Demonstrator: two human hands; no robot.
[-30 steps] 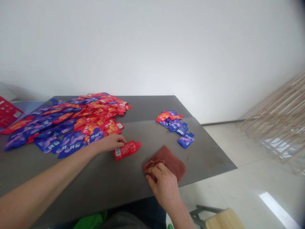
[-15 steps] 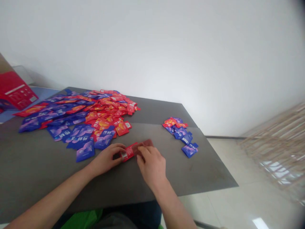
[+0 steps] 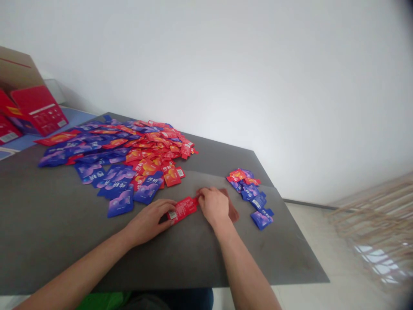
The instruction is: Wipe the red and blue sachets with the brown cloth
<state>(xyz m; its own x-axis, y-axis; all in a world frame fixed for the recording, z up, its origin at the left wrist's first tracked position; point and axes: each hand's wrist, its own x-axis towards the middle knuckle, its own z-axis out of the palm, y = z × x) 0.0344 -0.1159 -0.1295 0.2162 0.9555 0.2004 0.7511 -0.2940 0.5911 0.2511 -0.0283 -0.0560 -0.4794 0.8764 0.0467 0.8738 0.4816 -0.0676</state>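
A red sachet (image 3: 185, 208) with pale print and a barcode lies on the grey table (image 3: 180, 258) in front of me. My left hand (image 3: 151, 221) grips its left end between thumb and fingers. At the sachet's narrow right tip, my right hand (image 3: 213, 206) is closed on a reddish-brown cloth (image 3: 232, 211), which spreads out to the right from under the palm. Whether the right fingertips also pinch the tip is hidden.
A large heap of red and purple sachets (image 3: 121, 202) covers the back left of the table. Several more sachets (image 3: 262, 218) lie in a small group at right. Red cartons (image 3: 41, 110) stand at far left. A white wall runs behind.
My right hand and the brown cloth have slid right along the red sachet to its tip, uncovering the printed face. My left hand keeps its hold. The camera view has shifted slightly.
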